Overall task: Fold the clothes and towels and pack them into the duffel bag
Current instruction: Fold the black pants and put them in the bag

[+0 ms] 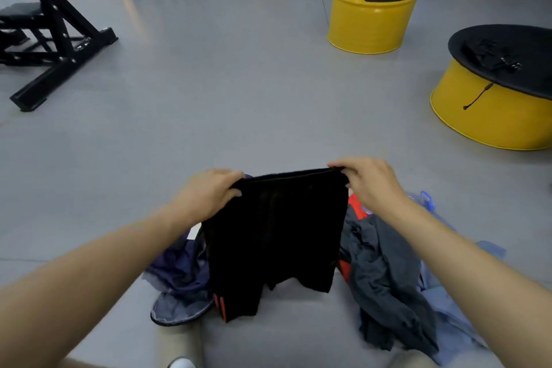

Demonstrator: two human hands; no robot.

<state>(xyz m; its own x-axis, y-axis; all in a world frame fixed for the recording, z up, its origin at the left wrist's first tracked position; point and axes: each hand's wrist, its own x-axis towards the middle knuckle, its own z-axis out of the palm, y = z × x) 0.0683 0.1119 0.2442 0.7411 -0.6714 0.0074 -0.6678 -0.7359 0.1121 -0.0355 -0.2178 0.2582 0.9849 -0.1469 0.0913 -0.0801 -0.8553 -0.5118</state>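
Shorts (274,233), black with orange side stripes, hang by the waistband just above the floor (239,128), close in front of the person. Hems dangle free and the striped leg hangs lower. Step in hand looks like squaring them up before the first fold.

To do it well: level the waistband, shake once so both legs drop flat, and lay them on bare floor rather than on the pile. Then fold leg onto leg and halve. Keep tension across the waistband or the fabric will likely bunch.

Left hand (209,194) grips the left waistband corner, fingers curled over the edge. Right hand (370,185) pinches the right corner, knuckles up. Both forearms are stretched forward, roughly level.

Unfolded clothes flank the shorts: navy garment (182,266) on the left, dark grey garment (385,278) on the right, light blue garment (442,302) beyond it.

Duffel bag: can't pick it out for sure. Black item (490,57) on the yellow drum table (490,116), far right and well apart, might be it.
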